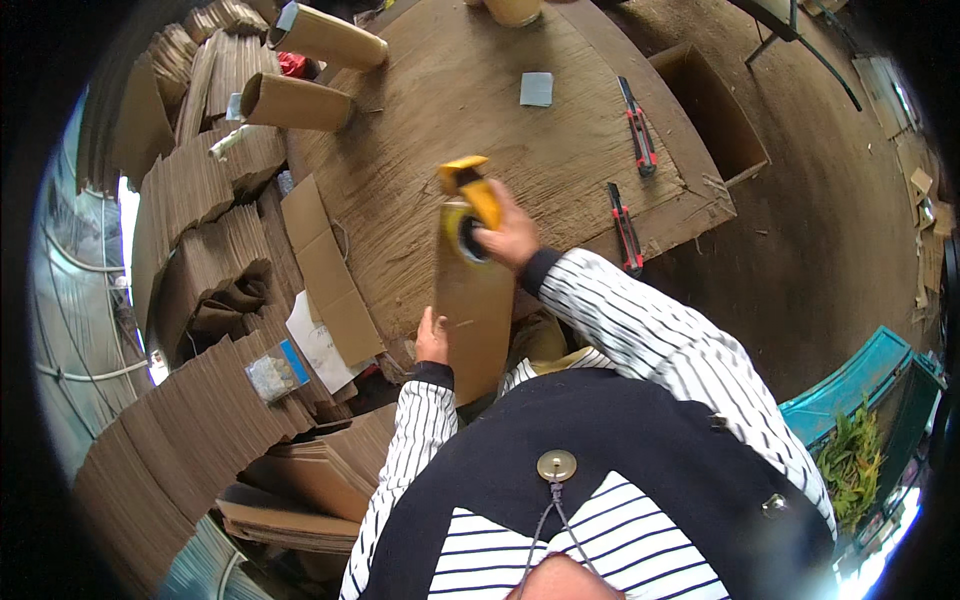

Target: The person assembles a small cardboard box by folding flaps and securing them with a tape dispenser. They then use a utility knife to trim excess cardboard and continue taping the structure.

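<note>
A long, narrow cardboard box (476,320) lies in front of me at the table's near edge. My left hand (432,340) grips its left side, with the thumb and fingers at the edge. Over the far end of the box, my right hand (512,232) is closed around a yellow tape dispenser (484,202), slightly blurred. A roll of tape (468,236) sits in the dispenser, close to the cardboard. Whether tape is stuck to the box there, I cannot tell.
Two red-and-black utility knives (640,142) lie on the wooden table's (420,120) right side, near a small pale paper square (537,89). Rolled cardboard pieces (295,102) stand far left. Stacked flat cardboard (170,410) crowds the left. An open carton (708,110) stands beyond the right edge.
</note>
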The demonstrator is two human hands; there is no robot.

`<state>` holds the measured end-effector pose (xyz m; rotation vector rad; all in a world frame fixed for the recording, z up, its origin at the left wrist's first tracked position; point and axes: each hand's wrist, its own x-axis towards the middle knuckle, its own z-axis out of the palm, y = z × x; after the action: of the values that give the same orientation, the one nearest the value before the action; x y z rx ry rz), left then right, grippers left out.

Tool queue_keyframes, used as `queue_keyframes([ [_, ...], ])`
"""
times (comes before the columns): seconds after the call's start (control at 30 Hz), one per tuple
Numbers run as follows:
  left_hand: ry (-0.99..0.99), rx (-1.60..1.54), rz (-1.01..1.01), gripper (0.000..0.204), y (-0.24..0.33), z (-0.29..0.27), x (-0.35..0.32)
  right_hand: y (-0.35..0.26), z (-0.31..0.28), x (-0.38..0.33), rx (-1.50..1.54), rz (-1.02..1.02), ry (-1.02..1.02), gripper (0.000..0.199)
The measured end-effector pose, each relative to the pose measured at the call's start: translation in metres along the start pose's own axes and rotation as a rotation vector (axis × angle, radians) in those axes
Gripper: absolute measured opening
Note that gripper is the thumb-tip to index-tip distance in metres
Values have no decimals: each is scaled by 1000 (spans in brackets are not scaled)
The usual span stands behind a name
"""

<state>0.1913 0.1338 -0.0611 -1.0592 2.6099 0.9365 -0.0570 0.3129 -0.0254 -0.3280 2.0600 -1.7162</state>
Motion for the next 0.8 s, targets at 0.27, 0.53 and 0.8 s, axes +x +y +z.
queue_keyframes([
  [0.27, 287, -595, -377, 62, -38, 17, 103, -41, -40, 49, -807, -248, -35, 80],
  [0.53, -5, -1191, -754, 59, 169, -1, 120, 100, -121, 69, -1178, -480, 66, 44],
  [0.8, 470, 556, 802, 79, 124, -64, 174, 113, -207, 69, -1095, 9, 483, 49],
])
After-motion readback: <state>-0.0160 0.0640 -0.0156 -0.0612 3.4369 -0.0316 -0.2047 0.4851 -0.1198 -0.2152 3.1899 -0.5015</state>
